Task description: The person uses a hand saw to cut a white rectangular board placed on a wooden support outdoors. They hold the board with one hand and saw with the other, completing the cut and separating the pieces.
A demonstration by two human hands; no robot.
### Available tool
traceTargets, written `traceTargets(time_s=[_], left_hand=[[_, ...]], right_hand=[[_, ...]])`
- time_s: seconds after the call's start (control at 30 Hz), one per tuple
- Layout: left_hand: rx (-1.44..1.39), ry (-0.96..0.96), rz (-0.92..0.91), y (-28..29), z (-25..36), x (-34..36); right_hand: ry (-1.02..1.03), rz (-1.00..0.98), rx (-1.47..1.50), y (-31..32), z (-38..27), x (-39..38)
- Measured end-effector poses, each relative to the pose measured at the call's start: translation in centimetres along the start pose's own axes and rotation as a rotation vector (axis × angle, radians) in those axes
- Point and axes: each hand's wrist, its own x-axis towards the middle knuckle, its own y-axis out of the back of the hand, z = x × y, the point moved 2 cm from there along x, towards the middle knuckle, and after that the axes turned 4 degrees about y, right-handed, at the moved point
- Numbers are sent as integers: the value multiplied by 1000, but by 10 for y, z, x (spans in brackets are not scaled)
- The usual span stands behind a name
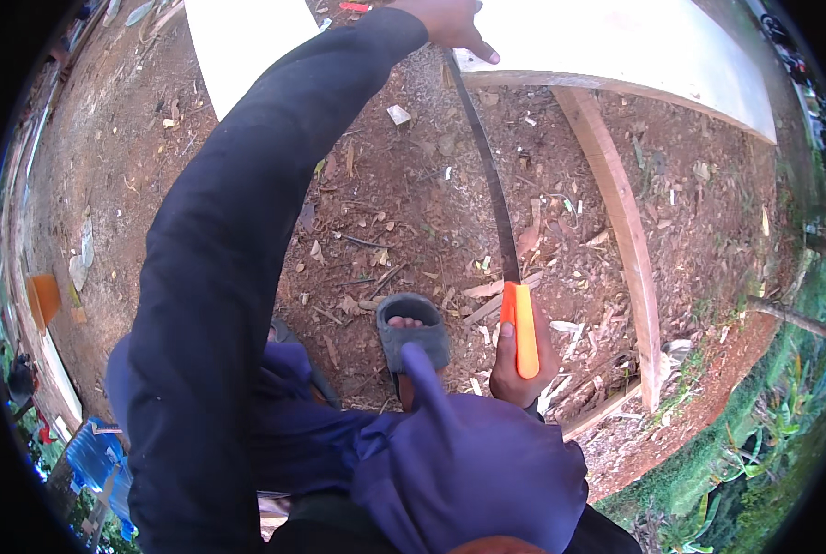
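Note:
My left hand [450,26] reaches to the top, resting at the corner of a white board [607,37] with its thumb spread out on the surface. My right hand [537,355] is closed round the orange-and-yellow handle [524,328] of a long saw. Its dark blade [487,157] runs up to the board's edge beside my left hand, where the tip is hard to make out. A wooden beam [607,185] extends from under the board down the right side.
Another white panel [228,37] lies at upper left. Dirt ground with leaves and wood scraps surrounds my sandalled foot [413,332]. An orange piece [43,300] and a blue plastic object [99,457] are at left. Plants [736,452] and a thin pole [791,314] are at right.

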Motion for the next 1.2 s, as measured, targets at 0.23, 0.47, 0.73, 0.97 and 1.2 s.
traceTargets(time_s=[0.23, 0.47, 0.73, 0.97, 1.2], left_hand=[[-130, -54, -86, -3, -4, 13], [-130, -63, -55, -10, -7, 18], [-94, -9, -51, -6, -3, 11], [-127, -8, -116, 3, -4, 6], [-44, -48, 69, -6, 7, 8]], right_hand=[[-169, 32, -7, -13, -6, -9], [-57, -69, -110, -9, 3, -11], [-74, -33, 57, -39, -12, 23], [-43, -4, 141, -75, 0, 83], [-24, -38, 147, -42, 4, 56]])
